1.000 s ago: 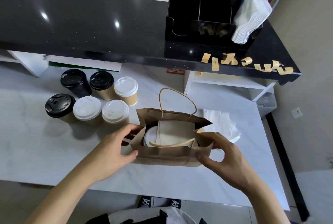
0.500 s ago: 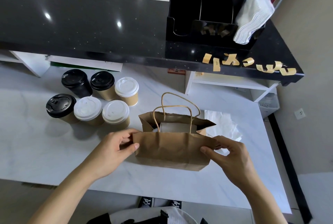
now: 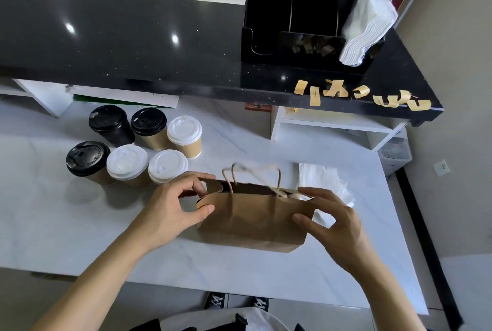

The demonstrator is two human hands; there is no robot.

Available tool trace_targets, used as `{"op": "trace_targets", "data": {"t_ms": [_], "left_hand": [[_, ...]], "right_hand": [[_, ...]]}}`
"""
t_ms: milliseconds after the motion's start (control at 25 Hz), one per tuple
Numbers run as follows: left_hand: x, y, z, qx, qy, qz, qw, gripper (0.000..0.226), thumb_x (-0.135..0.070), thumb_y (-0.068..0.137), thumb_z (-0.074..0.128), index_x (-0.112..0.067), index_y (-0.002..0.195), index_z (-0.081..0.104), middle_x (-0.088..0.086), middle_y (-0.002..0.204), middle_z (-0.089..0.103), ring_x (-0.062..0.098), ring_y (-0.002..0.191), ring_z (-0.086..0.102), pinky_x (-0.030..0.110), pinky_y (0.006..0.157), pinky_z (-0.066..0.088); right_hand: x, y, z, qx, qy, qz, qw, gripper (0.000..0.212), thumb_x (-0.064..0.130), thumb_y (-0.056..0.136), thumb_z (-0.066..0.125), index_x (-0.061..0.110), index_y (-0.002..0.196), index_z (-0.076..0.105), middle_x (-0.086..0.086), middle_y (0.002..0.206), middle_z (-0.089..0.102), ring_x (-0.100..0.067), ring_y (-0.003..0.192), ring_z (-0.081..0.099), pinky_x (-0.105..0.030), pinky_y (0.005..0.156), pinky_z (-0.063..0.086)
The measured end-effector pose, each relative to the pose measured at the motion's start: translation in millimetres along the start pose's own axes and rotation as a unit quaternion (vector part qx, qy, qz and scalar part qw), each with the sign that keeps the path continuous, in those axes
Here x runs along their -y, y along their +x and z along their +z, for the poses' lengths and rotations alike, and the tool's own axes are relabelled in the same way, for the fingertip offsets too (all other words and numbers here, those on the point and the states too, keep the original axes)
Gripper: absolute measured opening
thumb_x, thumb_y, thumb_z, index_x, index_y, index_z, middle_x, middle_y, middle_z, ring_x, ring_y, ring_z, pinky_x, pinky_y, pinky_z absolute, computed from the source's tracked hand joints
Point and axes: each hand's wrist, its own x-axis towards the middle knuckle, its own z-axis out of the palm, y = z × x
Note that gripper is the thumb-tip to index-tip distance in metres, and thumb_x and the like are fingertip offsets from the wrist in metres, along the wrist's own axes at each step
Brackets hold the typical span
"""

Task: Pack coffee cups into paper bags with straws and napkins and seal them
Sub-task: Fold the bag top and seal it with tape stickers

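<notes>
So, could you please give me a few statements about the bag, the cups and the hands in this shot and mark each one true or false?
1. Six lidded cups stand on the white counter left of the paper bag. True.
2. All the cup lids are white. False: three are black and three are white.
3. The left hand pinches the bag's left end. True.
4. The right hand is peeling a tape strip off the black counter. False: it is at the bag's right end; the tape strips lie untouched.
5. The bag lies flat and empty. False: it stands upright with its handles up.
</notes>
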Motion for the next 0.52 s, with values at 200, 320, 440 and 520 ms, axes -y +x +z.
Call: {"op": "trace_targets", "data": {"t_ms": [200, 320, 440, 520], "left_hand": [[8.9, 1.2, 4.3, -0.028, -0.034, -0.032, 0.999, 0.049, -0.017, 0.079, 0.087, -0.03, 0.087, 0.041, -0.019, 0.114, 0.075, 0.01, 0.113, 0.067, 0.036, 0.099, 0.045], [6.9, 1.0, 3.0, -0.013, -0.02, -0.032, 0.999, 0.056, -0.016, 0.079, 0.087, -0.04, 0.114, 0.05, -0.018, 0.114, 0.074, 0.009, 0.117, 0.064, 0.033, 0.103, 0.042], [-6.2, 8.1, 2.2, 0.037, 0.085, 0.023, 0.995, 0.055, -0.015, 0.078, 0.08, -0.052, 0.115, 0.064, -0.021, 0.118, 0.062, 0.006, 0.118, 0.055, 0.018, 0.103, 0.037], [-18.3, 16.0, 3.3, 0.053, 0.159, 0.045, 0.985, 0.038, -0.024, 0.077, 0.076, -0.046, 0.106, 0.069, -0.025, 0.112, 0.059, 0.001, 0.112, 0.049, 0.02, 0.102, 0.036]], "right_hand": [[-6.6, -4.1, 12.4, -0.076, 0.058, 0.046, 0.994, 0.035, 0.027, 0.079, 0.088, 0.042, 0.099, 0.064, 0.022, 0.114, 0.072, -0.005, 0.113, 0.061, -0.014, 0.086, 0.043], [-7.9, -2.7, 12.9, -0.077, 0.085, 0.034, 0.993, 0.054, 0.019, 0.075, 0.091, 0.046, 0.108, 0.057, 0.022, 0.111, 0.073, 0.0, 0.113, 0.061, -0.008, 0.087, 0.042], [-5.9, 2.5, 9.1, -0.04, 0.062, 0.013, 0.997, 0.048, 0.02, 0.08, 0.088, 0.054, 0.107, 0.068, 0.022, 0.109, 0.071, -0.003, 0.113, 0.061, -0.021, 0.09, 0.043], [-5.6, 5.4, 7.5, -0.034, 0.068, 0.01, 0.997, 0.042, 0.019, 0.08, 0.088, 0.053, 0.098, 0.072, 0.019, 0.105, 0.072, -0.009, 0.111, 0.063, -0.022, 0.089, 0.044]]}}
